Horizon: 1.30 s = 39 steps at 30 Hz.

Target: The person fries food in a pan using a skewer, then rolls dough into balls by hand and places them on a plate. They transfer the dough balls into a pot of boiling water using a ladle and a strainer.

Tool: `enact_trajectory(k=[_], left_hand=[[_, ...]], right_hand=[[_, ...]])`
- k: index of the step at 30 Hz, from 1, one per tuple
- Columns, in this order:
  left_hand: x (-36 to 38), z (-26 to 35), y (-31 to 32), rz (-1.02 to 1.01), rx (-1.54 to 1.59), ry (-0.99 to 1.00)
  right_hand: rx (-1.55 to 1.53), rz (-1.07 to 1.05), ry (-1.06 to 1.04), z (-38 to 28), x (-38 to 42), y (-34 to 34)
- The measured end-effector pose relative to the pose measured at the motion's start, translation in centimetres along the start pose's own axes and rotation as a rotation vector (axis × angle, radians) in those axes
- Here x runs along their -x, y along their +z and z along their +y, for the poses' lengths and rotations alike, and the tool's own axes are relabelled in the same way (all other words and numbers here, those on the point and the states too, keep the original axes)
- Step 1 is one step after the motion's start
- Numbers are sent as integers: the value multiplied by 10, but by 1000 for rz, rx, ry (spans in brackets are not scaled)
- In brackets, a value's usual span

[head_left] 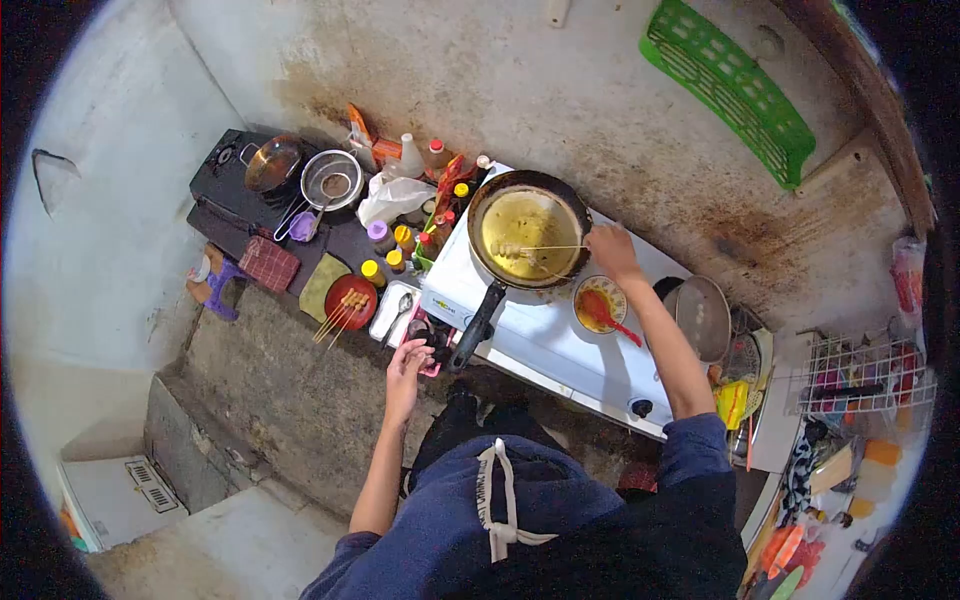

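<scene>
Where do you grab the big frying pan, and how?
Wrap a hand around the middle of the long black handle, coming from the person's side. It sticks out from the frying pan toward the person, past the stove's front edge. Avoid the round rim: the yellow liquid inside may be hot.

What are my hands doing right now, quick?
Left hand: loosely open, nothing visible in it, near the pink container.
Right hand: closed on a skewer over the frying pan.
</scene>
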State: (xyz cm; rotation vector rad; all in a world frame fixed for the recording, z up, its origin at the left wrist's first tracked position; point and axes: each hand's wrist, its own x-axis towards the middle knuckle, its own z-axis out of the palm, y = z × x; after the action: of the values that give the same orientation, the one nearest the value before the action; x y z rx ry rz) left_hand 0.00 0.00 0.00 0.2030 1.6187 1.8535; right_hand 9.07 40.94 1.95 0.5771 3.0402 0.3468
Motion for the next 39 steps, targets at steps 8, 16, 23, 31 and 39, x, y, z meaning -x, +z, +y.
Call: enact_trajectory(k=[8,16,23,31,39], left_hand=[[3,-11,-13,43,-6,27],[-2,-11,3,-13,-39,12],[-5,-9,14,-29,-39,-7],[0,-3,14,10,-86,-18],[4,-3,11,14,-84,-12]], right_hand=[[19,97,-141,16,-5,-10],[-20,180,-24,26,15,-28],[-126,321,-35,18,12,-6],[-299,192,17,-3,7,-22],[-283,236,-88,-6,-1,-19]])
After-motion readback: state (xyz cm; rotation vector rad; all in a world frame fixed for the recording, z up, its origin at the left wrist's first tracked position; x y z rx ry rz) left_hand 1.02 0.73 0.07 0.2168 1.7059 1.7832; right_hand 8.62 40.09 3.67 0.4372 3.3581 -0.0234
